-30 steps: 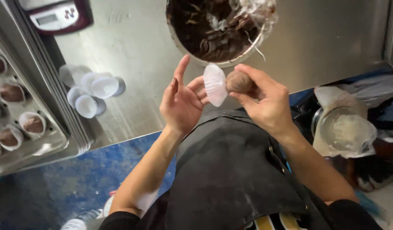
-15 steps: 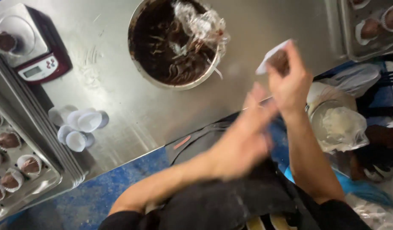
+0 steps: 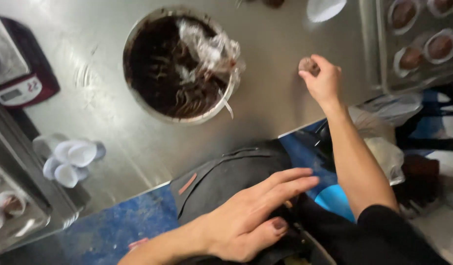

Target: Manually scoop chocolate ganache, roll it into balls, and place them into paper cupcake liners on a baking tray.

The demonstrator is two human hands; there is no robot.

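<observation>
I see a metal bowl [image 3: 180,66] on the steel counter [image 3: 266,98], smeared dark with chocolate mix and holding crumpled plastic wrap [image 3: 209,49]. At far right, a tray [image 3: 383,49] holds brown balls in white paper cups [image 3: 440,45]; one empty cup [image 3: 324,9] lies at the top edge. My right hand [image 3: 324,81] pinches a chocolate ball [image 3: 307,65] over the counter, right of the bowl. My left hand [image 3: 251,218] hangs empty, fingers spread, over my dark apron [image 3: 226,172]. Loose white cups [image 3: 69,159] sit at left, below a red-trimmed scale [image 3: 20,78].

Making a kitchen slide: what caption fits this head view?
Right hand holds a chocolate ball over the steel counter beside the mixing bowl; left hand rests empty near the dark apron.
</observation>
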